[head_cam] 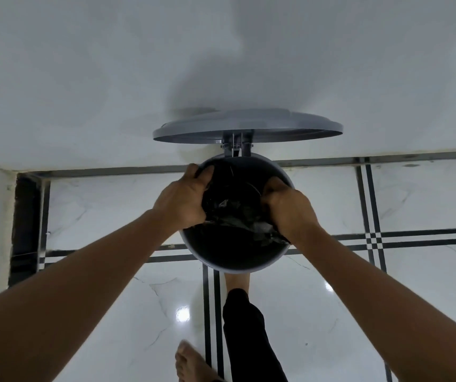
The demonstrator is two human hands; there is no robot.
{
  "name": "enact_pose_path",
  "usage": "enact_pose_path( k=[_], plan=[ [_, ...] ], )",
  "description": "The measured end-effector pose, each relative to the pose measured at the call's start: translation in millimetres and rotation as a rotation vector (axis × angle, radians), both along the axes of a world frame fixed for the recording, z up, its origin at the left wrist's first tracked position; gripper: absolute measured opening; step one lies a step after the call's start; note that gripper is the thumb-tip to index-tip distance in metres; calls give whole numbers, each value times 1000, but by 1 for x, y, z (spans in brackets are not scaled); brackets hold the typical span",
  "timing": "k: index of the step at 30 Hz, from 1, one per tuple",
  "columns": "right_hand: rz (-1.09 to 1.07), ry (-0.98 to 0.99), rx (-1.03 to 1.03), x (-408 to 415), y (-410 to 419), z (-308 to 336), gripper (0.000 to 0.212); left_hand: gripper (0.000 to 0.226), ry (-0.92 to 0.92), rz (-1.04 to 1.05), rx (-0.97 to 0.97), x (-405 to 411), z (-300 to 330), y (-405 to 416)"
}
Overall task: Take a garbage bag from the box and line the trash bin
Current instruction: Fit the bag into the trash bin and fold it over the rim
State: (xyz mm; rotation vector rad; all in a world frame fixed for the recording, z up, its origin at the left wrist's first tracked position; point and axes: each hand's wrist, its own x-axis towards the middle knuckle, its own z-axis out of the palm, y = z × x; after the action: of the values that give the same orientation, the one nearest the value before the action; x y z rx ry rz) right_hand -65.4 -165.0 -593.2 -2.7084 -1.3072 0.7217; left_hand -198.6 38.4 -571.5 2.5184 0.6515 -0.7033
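A round grey trash bin (229, 264) stands on the floor against the wall, with its lid (246, 125) swung up on a hinge at the back. A black garbage bag (235, 208) is bunched inside the bin's mouth. My left hand (185, 197) grips the bag at the bin's left rim. At the right rim, my right hand (290, 208) grips the bag's other side. The bag's lower part is hidden in the dark of the bin. The box is not in view.
One leg in black trousers (249, 326) reaches to the bin's base, its foot hidden under the bin. A bare foot (191, 362) stands on the glossy white tiled floor (331, 312) with black stripes. A white wall (221, 64) rises behind the bin.
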Motion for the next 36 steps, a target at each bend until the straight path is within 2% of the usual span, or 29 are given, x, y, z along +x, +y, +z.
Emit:
enact_pose_path(
  k=[2, 5, 10, 13, 17, 19, 21, 23, 25, 27, 29, 31, 33, 35, 36],
  plan=[
    [-79, -117, 88, 10, -7, 8, 24, 112, -2, 9, 59, -2, 5, 12],
    [10, -320, 95, 30, -10, 10, 45, 112, 62, 11, 104, 4, 4, 28],
    [105, -311, -99, 63, 14, -3, 60, 108, 194, 41, -11, 17, -14, 50],
    [76, -212, -133, 81, 20, -8, 56, 105, 261, 98, -121, 23, -19, 55],
    [-159, 139, 201, 94, 8, -5, 38, 108, 226, 178, -235, 25, -21, 60],
    [-96, 152, 320, 95, -4, -6, 29, 107, 201, 226, -294, 23, -20, 66],
    [34, 42, 276, 98, -14, -9, 33, 106, 172, 233, -340, 24, -18, 70],
    [116, -100, 128, 103, -16, -12, 43, 104, 163, 162, -309, 28, -15, 72],
    [65, -171, 6, 107, -10, -12, 47, 100, 147, 77, -214, 32, -14, 73],
    [-4, -163, -86, 109, -5, -13, 48, 99, 158, 64, -179, 33, -16, 75],
    [-12, -74, -198, 108, -2, -16, 41, 91, 216, 40, -181, 32, -17, 75],
    [-86, 126, -244, 104, 2, -16, 43, 75, 261, 21, -208, 28, -20, 71],
    [-223, 320, -271, 98, 2, -14, 46, 63, 252, 121, -279, 17, -27, 68],
    [-396, 491, -260, 97, -12, -11, 35, 62, 234, 273, -344, 1, -35, 66],
    [-554, 611, -221, 96, -24, -11, 30, 61, 228, 354, -375, -9, -37, 65]
  ],
)
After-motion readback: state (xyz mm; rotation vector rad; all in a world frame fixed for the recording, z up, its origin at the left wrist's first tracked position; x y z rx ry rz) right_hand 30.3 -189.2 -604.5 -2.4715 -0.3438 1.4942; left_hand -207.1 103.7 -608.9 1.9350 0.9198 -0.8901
